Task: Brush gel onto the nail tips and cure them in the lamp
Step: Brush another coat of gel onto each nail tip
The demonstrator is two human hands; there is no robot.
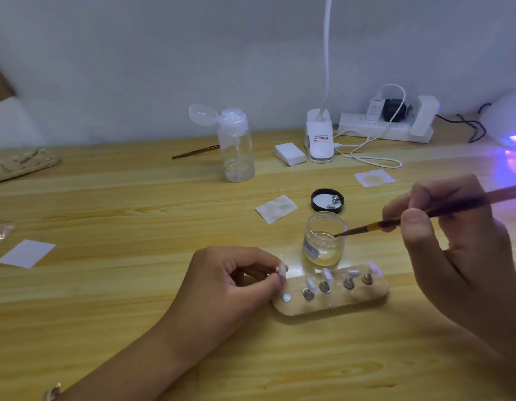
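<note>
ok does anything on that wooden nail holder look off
On the oblong wooden holder, the leftmost spot shows only a white blob, no tip; the left hand pinches a pale nail tip above it. A loose metal stand lies in the round black lid.

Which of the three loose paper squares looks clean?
The plain white paper square at the far left. The second square, beside the round black lid, and the third square, further back, both show brownish stains.

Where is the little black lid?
In the head view, the black lid lies on the table right of centre, just behind the open gel jar.
</note>
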